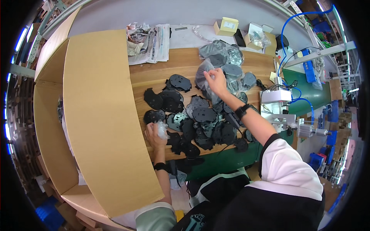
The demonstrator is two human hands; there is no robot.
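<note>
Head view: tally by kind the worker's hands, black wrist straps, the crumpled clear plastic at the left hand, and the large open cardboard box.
Hands (left hand, right hand): 2
Black wrist straps: 2
Crumpled clear plastic: 1
Large open cardboard box: 1
Total: 6

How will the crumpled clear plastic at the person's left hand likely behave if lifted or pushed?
The clear plastic is probably floppy, since it bunches into creases at the left hand. It looks thin and see-through, so likely light for its size. Its irregular shape suggests it would hardly roll.

Plastic bag [200,78] — partly behind right hand [216,82].
</note>
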